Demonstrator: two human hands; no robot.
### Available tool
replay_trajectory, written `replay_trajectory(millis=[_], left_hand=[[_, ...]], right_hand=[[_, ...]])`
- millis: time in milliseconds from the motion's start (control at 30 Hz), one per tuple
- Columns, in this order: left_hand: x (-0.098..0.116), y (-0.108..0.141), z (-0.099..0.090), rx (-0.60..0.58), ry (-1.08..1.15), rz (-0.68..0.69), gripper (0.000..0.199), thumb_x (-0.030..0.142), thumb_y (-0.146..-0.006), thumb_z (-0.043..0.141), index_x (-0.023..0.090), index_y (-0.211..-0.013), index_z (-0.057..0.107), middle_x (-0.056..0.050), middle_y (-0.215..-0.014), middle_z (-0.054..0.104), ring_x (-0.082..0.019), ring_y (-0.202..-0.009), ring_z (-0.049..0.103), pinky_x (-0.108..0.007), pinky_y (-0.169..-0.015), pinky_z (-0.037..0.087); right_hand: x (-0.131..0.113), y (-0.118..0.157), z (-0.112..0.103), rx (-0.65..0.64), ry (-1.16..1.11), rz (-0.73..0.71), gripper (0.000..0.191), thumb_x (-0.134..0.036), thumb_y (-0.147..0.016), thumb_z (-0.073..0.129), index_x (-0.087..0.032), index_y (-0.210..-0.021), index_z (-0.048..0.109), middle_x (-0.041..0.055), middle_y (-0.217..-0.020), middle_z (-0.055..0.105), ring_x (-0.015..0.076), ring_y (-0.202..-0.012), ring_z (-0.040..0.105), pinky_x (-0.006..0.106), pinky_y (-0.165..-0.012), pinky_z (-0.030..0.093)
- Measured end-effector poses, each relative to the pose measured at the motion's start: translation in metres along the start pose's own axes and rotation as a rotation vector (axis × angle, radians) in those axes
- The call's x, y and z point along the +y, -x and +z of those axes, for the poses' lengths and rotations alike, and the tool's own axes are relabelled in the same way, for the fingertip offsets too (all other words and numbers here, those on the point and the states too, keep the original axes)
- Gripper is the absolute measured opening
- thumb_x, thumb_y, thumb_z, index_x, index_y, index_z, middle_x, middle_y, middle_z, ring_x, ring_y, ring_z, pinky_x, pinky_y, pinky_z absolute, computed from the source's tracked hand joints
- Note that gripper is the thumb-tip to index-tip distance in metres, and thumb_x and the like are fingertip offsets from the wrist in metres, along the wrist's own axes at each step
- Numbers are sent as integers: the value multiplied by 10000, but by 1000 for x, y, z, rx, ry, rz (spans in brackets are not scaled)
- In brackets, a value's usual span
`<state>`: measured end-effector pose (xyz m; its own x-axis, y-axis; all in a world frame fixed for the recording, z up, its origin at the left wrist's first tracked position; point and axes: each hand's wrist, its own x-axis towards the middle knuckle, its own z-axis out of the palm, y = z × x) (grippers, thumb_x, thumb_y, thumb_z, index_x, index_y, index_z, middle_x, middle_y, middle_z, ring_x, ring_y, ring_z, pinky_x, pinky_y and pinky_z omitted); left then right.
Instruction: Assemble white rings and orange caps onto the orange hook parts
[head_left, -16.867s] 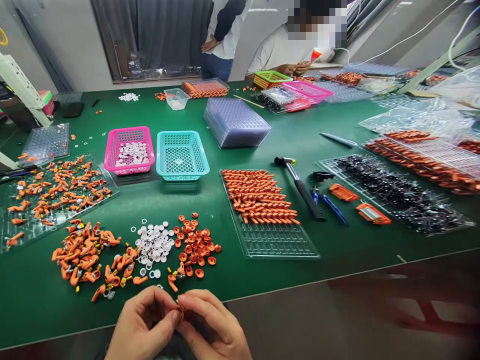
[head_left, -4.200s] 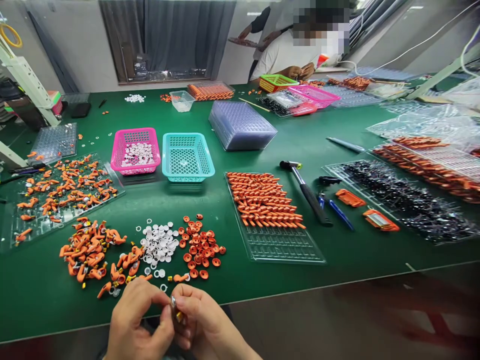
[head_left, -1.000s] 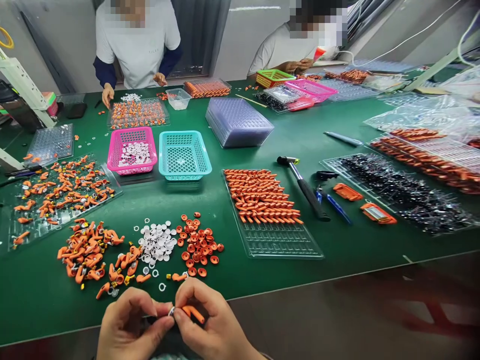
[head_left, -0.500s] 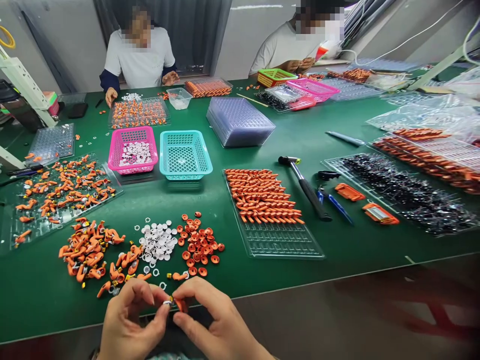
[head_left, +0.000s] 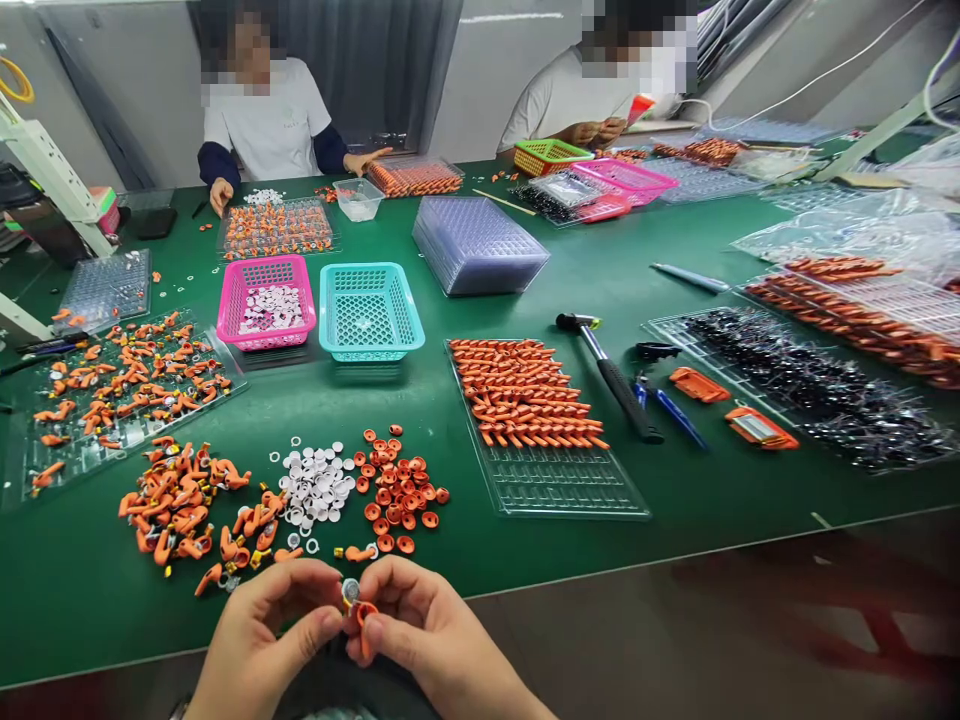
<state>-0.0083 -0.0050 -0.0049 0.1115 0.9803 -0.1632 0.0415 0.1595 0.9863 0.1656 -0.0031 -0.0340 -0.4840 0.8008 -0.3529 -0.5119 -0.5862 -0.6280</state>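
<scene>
At the table's near edge, my right hand (head_left: 420,625) pinches an orange earphone shell (head_left: 365,632), its round opening turned up and its stem pointing down. My left hand (head_left: 281,625) is closed against it, fingertips and thumb at a small round silver disc (head_left: 350,590) with a bit of yellow by it. The left fingertips partly hide how disc and shell join. Just beyond my hands lie a heap of orange shells (head_left: 169,510) with yellow strips, a pile of white discs (head_left: 319,485) and a group of orange round caps (head_left: 405,490).
Pink basket (head_left: 266,335) with white pieces, turquoise basket (head_left: 371,312) and stacked clear trays (head_left: 480,245) stand mid-table. To the right lie a tray of orange parts (head_left: 529,395), a hammer (head_left: 611,375), blue-handled pliers (head_left: 679,415) and black parts (head_left: 817,385). Two co-workers sit opposite.
The silver disc has turned to show its round face, and the orange shell now points downward between my fingers. Across the table, the left co-worker's hand has reached toward the orange-filled tray.
</scene>
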Motion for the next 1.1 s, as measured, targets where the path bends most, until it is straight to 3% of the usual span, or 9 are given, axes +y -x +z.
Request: replay_trajectory(millis=[133, 267, 467, 567, 667, 800, 933, 1100], left_hand=[[3, 0, 4, -56, 12, -20, 94, 312, -801, 754, 237, -851, 781, -28, -770, 780, -183, -676, 738, -212, -615, 606], [3, 3, 6, -41, -112, 64, 38, 248, -801, 731, 238, -804, 768, -16, -730, 756, -165, -655, 714, -187, -598, 574], [-10, 16, 13, 31, -255, 177, 61, 199, -821, 684, 244, -810, 724, 15, -710, 711, -140, -627, 665, -180, -598, 523], [-16, 16, 12, -36, -362, 247, 68, 186, -842, 662, 243, -836, 699, 27, -719, 701, -125, -620, 652, -171, -584, 508], [-18, 6, 8, -77, -511, 408, 109, 162, -870, 647, 238, -944, 669, 18, -807, 720, -129, -704, 678, -179, -651, 527], [-14, -15, 12, -39, -777, 637, 124, 131, -947, 550, 193, -1017, 631, -27, -892, 726, -163, -799, 672, -257, -735, 538], [-11, -37, 32, -90, -1007, 668, 88, 101, -902, 615, 175, -925, 657, -32, -848, 717, -203, -749, 625, -324, -675, 529], [-10, -53, 51, -126, -1167, 621, 137, 30, -805, 689, 167, -803, 699, -62, -788, 700, -263, -707, 585, -404, -619, 502]], right_hand=[[0, 1, 2, 15, 76, -17, 433, -473, -629, 874, -168, -777, 604, -19, -671, 608, 102, -579, 551, 252, -636, 438], [-3, 3, 5, 42, 276, -91, 411, -536, -725, 773, -174, -787, 589, -31, -662, 532, 111, -593, 450, 244, -597, 363], [5, 10, -1, 98, 551, -274, 182, -318, -840, 644, -183, -751, 561, -35, -699, 461, 123, -615, 409, 249, -578, 337], [7, 13, -7, 135, 648, -349, 128, -240, -831, 623, -187, -730, 567, -26, -707, 477, 130, -618, 444, 247, -568, 355], [4, 16, -16, 171, 705, -397, 118, -232, -843, 616, -193, -739, 576, -7, -732, 523, 144, -643, 493, 247, -580, 394], [-2, 22, -29, 210, 653, -408, 146, -312, -920, 561, -204, -828, 597, 50, -870, 634, 188, -786, 601, 283, -717, 482], [-9, 28, -37, 272, 687, -361, 234, -408, -948, 516, -203, -857, 581, 27, -776, 607, 185, -721, 600, 288, -684, 486], [-16, 28, -40, 327, 823, -344, 256, -413, -929, 497, -199, -794, 532, -26, -676, 471, 143, -578, 450, 256, -539, 383]])
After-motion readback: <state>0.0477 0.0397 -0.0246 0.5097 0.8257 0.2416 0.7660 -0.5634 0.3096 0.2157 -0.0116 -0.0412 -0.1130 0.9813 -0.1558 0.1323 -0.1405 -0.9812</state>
